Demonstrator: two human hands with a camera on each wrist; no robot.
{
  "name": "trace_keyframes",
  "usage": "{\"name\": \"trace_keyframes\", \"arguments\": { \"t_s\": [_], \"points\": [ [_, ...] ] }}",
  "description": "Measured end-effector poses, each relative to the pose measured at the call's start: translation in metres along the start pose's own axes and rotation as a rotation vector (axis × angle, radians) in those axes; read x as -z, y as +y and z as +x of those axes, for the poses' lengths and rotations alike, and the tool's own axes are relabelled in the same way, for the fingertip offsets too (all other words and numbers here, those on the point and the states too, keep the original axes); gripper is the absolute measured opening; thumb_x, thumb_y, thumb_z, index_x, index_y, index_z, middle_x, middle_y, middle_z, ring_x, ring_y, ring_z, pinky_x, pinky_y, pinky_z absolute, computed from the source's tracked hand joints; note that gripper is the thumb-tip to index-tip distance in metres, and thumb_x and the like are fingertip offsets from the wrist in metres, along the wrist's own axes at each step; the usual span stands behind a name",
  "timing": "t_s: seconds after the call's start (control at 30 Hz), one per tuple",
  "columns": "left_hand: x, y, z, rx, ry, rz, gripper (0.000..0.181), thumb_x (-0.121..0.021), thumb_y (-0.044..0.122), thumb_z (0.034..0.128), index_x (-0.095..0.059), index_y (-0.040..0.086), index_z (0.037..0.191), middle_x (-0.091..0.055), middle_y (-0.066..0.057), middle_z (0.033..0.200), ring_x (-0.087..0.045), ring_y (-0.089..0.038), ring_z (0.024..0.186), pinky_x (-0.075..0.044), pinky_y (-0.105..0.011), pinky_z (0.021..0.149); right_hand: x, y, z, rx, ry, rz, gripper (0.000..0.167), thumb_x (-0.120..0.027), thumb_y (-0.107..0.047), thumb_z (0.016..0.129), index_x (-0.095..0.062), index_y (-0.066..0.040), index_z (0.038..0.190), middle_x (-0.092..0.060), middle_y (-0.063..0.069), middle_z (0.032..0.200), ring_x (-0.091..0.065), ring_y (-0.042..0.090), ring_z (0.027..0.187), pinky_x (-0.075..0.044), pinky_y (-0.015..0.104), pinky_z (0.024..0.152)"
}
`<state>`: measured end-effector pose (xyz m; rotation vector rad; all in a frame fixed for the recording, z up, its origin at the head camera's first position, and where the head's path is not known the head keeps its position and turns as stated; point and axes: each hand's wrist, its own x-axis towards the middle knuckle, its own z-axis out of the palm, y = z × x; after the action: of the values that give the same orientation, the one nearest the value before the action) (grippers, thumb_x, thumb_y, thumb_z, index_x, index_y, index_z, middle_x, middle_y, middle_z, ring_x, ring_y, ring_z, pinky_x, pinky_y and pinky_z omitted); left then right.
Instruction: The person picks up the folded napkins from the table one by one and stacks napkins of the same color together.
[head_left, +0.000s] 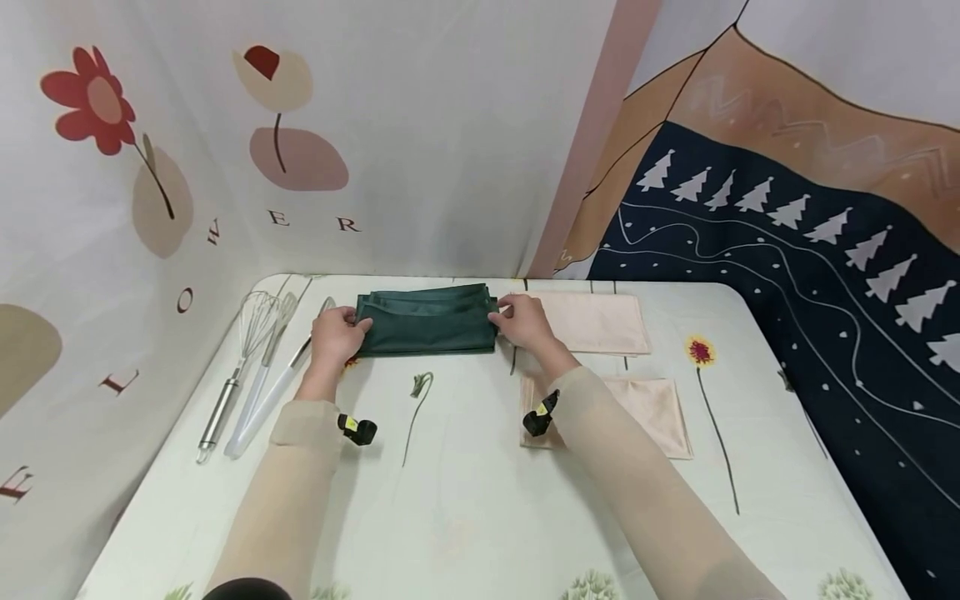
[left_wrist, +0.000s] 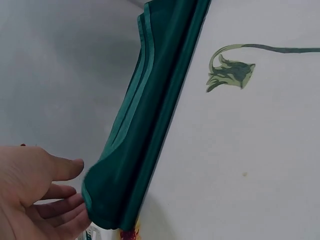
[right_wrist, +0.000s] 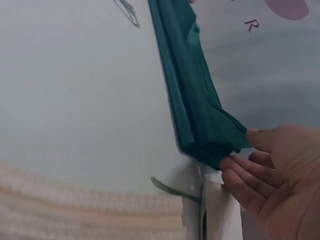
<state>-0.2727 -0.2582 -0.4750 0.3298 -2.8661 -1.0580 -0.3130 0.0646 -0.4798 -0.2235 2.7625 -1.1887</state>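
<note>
A folded dark green cloth (head_left: 427, 323) lies near the table's back edge, its layers stacked along the back. At its left end is the left hand (head_left: 336, 337); in the left wrist view this hand (left_wrist: 37, 192) has its thumb apart from its loosely bent fingers, which touch the end of the green cloth (left_wrist: 135, 135). The right hand (head_left: 525, 323) is at the opposite end. In the right wrist view the right hand (right_wrist: 285, 175) pinches a corner of the green cloth (right_wrist: 192, 95) between thumb and fingers.
Left of the cloth lie a whisk (head_left: 221, 412) and other long utensils (head_left: 262, 408). One pale pink folded cloth (head_left: 600, 323) lies right of the green one; another (head_left: 652, 408) is nearer the front, partly under the right forearm. Printed curtains stand behind and beside the table.
</note>
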Motion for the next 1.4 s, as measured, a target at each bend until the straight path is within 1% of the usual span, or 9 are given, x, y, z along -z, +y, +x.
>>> {"name": "trace_keyframes", "arguments": {
  "t_s": [0.2, 0.33, 0.53, 0.7, 0.8, 0.93, 1.03, 1.17, 1.4],
  "points": [
    [-0.001, 0.004, -0.01, -0.058, 0.05, 0.032, 0.048, -0.061, 0.021, 0.102, -0.054, -0.013, 0.136, -0.058, -0.033, 0.131, -0.053, -0.048, 0.124, -0.044, -0.059, 0.103, 0.01, 0.006, -0.011, 0.01, 0.027, 0.077, 0.042, -0.066, -0.027, 0.1, -0.064, -0.001, 0.133, -0.073, 0.014, 0.108, -0.07, 0.025, 0.095, -0.058, 0.038, 0.081],
    [-0.006, 0.011, -0.019, -0.088, 0.06, -0.005, 0.046, -0.061, 0.022, 0.1026, -0.056, -0.01, 0.136, -0.06, -0.03, 0.129, -0.054, -0.045, 0.123, -0.044, -0.057, 0.104, 0.016, 0.011, -0.019, 0.03, 0.043, 0.103, 0.041, -0.067, -0.027, 0.1, -0.065, -0.001, 0.132, -0.074, 0.012, 0.105, -0.07, 0.025, 0.093, -0.057, 0.038, 0.082],
    [-0.016, 0.025, -0.033, -0.145, 0.015, -0.105, 0.044, -0.062, 0.024, 0.1024, -0.059, -0.005, 0.134, -0.063, -0.026, 0.125, -0.06, -0.04, 0.117, -0.05, -0.05, 0.099, 0.025, 0.016, -0.034, 0.056, 0.059, 0.163, 0.04, -0.067, -0.028, 0.099, -0.065, -0.003, 0.131, -0.074, 0.012, 0.109, -0.069, 0.025, 0.097, -0.056, 0.038, 0.086],
    [-0.023, 0.036, -0.049, -0.164, 0.001, -0.159, 0.042, -0.065, 0.024, 0.1008, -0.062, -0.004, 0.131, -0.065, -0.022, 0.122, -0.062, -0.037, 0.114, -0.051, -0.046, 0.098, 0.03, 0.023, -0.048, 0.091, 0.082, 0.165, 0.038, -0.067, -0.026, 0.099, -0.066, -0.001, 0.129, -0.073, 0.015, 0.11, -0.069, 0.027, 0.1, -0.056, 0.039, 0.089],
    [-0.028, 0.039, -0.058, -0.182, -0.014, -0.186, 0.041, -0.066, 0.024, 0.0999, -0.064, -0.004, 0.13, -0.066, -0.021, 0.12, -0.063, -0.035, 0.112, -0.052, -0.044, 0.098, 0.032, 0.029, -0.057, 0.093, 0.094, 0.165, 0.037, -0.068, -0.024, 0.099, -0.067, 0.0, 0.128, -0.073, 0.015, 0.108, -0.069, 0.028, 0.099, -0.056, 0.039, 0.089],
    [-0.036, 0.041, -0.067, -0.224, -0.067, -0.225, 0.041, -0.067, 0.023, 0.0995, -0.063, -0.004, 0.13, -0.066, -0.02, 0.119, -0.063, -0.033, 0.111, -0.052, -0.045, 0.099, 0.034, 0.038, -0.069, 0.074, 0.097, 0.168, 0.038, -0.068, -0.023, 0.098, -0.066, -0.001, 0.129, -0.073, 0.013, 0.107, -0.068, 0.028, 0.099, -0.055, 0.04, 0.088],
    [-0.041, 0.04, -0.073, -0.257, -0.104, -0.229, 0.04, -0.068, 0.022, 0.0991, -0.064, -0.004, 0.13, -0.066, -0.02, 0.12, -0.062, -0.033, 0.112, -0.051, -0.046, 0.1, 0.038, 0.047, -0.079, 0.072, 0.084, 0.159, 0.039, -0.068, -0.025, 0.099, -0.065, -0.001, 0.13, -0.073, 0.012, 0.109, -0.068, 0.028, 0.1, -0.055, 0.041, 0.09],
    [-0.048, 0.039, -0.079, -0.283, -0.124, -0.213, 0.038, -0.069, 0.021, 0.0983, -0.065, -0.003, 0.128, -0.066, -0.019, 0.12, -0.062, -0.032, 0.111, -0.05, -0.046, 0.101, 0.045, 0.061, -0.09, 0.089, 0.067, 0.133, 0.042, -0.066, -0.028, 0.1, -0.064, -0.002, 0.132, -0.071, 0.012, 0.112, -0.068, 0.029, 0.104, -0.055, 0.042, 0.092],
    [-0.056, 0.039, -0.088, -0.28, -0.176, -0.205, 0.037, -0.069, 0.023, 0.0981, -0.066, 0.0, 0.128, -0.066, -0.016, 0.123, -0.061, -0.03, 0.112, -0.05, -0.046, 0.101, 0.058, 0.08, -0.106, 0.099, 0.091, 0.139, 0.04, -0.067, -0.026, 0.1, -0.064, -0.001, 0.131, -0.071, 0.013, 0.111, -0.068, 0.031, 0.103, -0.056, 0.043, 0.091]
  ]
}}
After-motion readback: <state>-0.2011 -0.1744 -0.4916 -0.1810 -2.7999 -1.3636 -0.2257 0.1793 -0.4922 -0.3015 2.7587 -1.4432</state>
